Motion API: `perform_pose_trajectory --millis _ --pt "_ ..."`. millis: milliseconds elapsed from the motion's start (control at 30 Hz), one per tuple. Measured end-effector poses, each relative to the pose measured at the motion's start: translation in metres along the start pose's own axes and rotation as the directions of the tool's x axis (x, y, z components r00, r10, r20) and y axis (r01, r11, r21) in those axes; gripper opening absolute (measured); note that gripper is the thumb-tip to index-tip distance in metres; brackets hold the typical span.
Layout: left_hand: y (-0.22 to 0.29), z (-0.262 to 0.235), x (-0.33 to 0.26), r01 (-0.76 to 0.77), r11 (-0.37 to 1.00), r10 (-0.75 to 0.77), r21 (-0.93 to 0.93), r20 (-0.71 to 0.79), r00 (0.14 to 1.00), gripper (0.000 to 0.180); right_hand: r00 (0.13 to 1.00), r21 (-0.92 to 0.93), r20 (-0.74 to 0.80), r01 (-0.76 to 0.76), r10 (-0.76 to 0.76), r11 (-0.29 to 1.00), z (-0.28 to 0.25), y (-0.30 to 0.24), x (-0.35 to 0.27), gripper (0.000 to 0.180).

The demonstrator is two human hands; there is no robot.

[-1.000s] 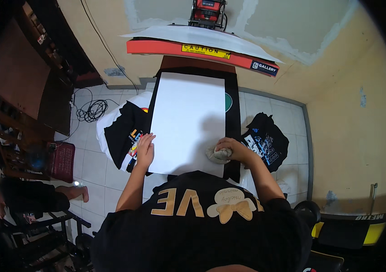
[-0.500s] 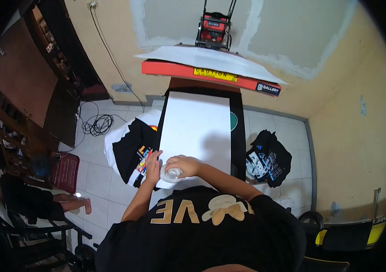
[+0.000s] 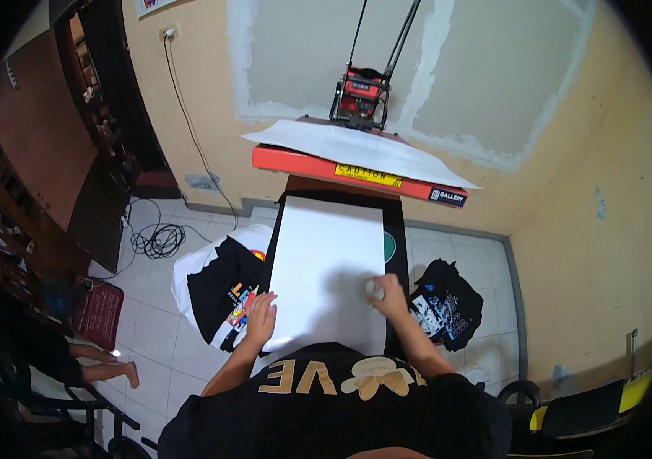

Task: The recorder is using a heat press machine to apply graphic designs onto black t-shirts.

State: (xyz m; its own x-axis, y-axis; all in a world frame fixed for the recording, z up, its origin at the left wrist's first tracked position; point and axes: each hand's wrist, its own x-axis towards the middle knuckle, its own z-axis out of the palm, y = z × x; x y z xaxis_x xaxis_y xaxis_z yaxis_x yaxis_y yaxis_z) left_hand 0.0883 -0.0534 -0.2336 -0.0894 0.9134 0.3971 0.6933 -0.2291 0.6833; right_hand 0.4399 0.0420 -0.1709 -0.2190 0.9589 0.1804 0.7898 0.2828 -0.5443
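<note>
A large white sheet (image 3: 326, 237) lies flat over the black lower bed (image 3: 396, 268) of a heat press. My left hand (image 3: 261, 319) rests on the sheet's left edge, fingers stretched out and holding nothing. At the sheet's right edge, my right hand (image 3: 390, 297) is closed around a small pale round roll (image 3: 374, 289) that looks like tape; the fingers partly cover it. Beyond the sheet, the press's red upper plate (image 3: 295, 162) is raised, with a loose white sheet (image 3: 356, 145) on top.
Black printed shirts (image 3: 222, 283) hang at the bed's left side, and another black printed shirt (image 3: 452, 302) lies to the right. A coiled black cable (image 3: 159, 241) is on the tiled floor. Another person's legs (image 3: 104, 371) show at the left; a yellow-and-black chair (image 3: 582, 405) stands at the lower right.
My right hand has carried the pale roll from beside my left hand to the sheet's right edge. My left hand stays by the left edge. The view has tilted up somewhat.
</note>
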Motion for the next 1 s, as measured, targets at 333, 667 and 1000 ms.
perform_pose_trajectory --millis 333,667,1000 --pt "-0.001 0.0 -0.001 -0.004 1.0 0.003 0.013 0.008 1.0 0.026 0.856 0.206 0.092 0.483 -0.508 0.851 -0.034 -0.079 -0.009 0.051" --pt "-0.006 0.005 -0.003 0.049 0.999 -0.049 -0.01 0.01 0.999 0.024 0.559 -0.258 -0.624 0.512 -0.546 0.82 -0.191 -0.193 0.128 0.043" --pt "-0.012 0.005 -0.001 -0.018 1.0 0.018 0.026 0.015 1.0 0.021 0.932 -0.314 0.295 0.3 -0.208 0.901 -0.194 -0.149 0.323 0.051"
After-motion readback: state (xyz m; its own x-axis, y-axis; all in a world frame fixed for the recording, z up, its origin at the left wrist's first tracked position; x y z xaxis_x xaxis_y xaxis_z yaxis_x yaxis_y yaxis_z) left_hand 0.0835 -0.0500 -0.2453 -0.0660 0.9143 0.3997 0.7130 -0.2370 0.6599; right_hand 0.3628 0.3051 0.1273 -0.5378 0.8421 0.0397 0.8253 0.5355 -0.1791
